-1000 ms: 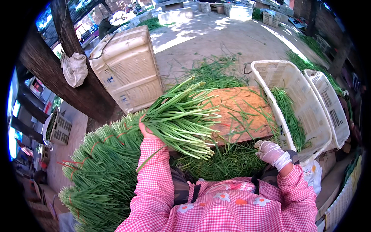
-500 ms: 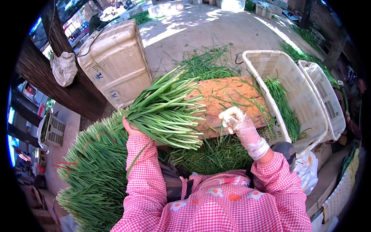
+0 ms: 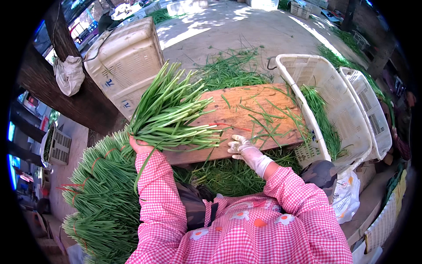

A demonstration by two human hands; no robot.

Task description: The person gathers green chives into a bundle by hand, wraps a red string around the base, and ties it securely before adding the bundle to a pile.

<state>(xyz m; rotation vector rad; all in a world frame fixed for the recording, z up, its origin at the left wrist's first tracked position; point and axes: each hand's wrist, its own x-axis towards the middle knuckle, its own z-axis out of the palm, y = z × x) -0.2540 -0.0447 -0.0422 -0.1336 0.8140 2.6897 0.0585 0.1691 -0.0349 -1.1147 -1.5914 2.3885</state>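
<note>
My left hand (image 3: 141,145) is closed around the lower side of a loose bunch of garlic chives (image 3: 171,114). The pale cut ends point right over the wooden board (image 3: 263,105), and the green leaves fan up and away. My right hand (image 3: 246,150), in a whitish glove, is at the board's near edge with its fingers reaching left, slightly apart, and nothing visible in them. Just beyond its fingertips a thin red tie (image 3: 235,127) lies across the board. Several tied bundles of chives (image 3: 105,185) stand packed together at my left.
Loose cut leaves litter the board and the ground behind it (image 3: 233,72). A white plastic crate (image 3: 347,114) with some chives stands at the right, another crate (image 3: 376,119) beside it. An upturned crate (image 3: 127,61) stands at the far left by a tree trunk (image 3: 88,105).
My right hand has moved left and nearer to me, its curled fingers now extended. The bunch in my left hand has shifted left, uncovering more of the board and the red tie.
</note>
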